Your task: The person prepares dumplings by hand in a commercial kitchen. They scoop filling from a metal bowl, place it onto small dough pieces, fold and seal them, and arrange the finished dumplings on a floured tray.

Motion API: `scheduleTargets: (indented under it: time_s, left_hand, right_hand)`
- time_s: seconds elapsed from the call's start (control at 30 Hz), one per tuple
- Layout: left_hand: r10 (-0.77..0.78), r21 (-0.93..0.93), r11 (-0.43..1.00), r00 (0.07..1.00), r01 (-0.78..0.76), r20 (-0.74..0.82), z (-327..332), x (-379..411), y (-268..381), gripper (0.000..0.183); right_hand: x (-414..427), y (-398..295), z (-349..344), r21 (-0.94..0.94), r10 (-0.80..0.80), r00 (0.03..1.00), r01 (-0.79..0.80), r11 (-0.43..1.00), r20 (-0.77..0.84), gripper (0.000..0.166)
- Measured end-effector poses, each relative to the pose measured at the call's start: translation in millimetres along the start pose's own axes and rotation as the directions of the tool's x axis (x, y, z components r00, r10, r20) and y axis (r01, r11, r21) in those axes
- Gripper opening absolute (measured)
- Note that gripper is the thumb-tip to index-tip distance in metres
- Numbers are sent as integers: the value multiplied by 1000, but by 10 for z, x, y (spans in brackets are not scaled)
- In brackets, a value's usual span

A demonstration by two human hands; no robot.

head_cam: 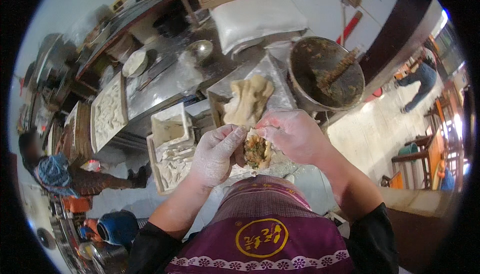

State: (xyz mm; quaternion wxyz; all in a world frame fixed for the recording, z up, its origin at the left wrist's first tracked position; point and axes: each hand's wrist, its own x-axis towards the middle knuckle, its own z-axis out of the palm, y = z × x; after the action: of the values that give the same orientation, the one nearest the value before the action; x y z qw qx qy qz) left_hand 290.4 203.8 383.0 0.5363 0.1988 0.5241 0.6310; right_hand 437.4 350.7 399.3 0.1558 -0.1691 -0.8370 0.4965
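Between my two hands hangs a piece of dough with chopped filling [257, 150], orange and green, exposed on its face. My left hand [219, 152], dusted with flour, pinches its upper left edge with thumb and fingers. At the top edge, the fingertips of my right hand [290, 133] grip the dough too. Just beyond my hands, a large lump of pale dough [249, 95] lies on a floury surface. A deep metal pot [326, 73] at the upper right has dark filling smeared inside and a coated stirring stick [339, 67] leaning in it.
Left of my hands stand a floury tray [170, 170] of dough pieces and a white plastic bin [170, 127]. Another tray of dough pieces [108, 112] stands farther left, near a person [56, 174]. A full white sack [258, 18] lies behind the dough. Another person [422, 77] is at far right.
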Motion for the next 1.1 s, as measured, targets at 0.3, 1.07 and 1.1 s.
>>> scheduleTargets:
  time_s: [0.3, 1.07, 1.1]
  left_hand:
    - [97, 483, 833, 931, -270, 353, 957, 625, 33, 15]
    - [415, 814, -217, 703, -539, 577, 255, 390, -170, 40]
    - [417, 819, -189, 711, -542, 567, 201, 317, -138, 39]
  right_hand:
    - [-675, 464, -986, -139, -1, 996, -12, 990, -90, 20]
    - [-695, 908, -698, -891, -129, 987, -23, 454, -91, 58]
    - [-592, 866, -748, -879, -107, 990, -26, 476, -87, 58]
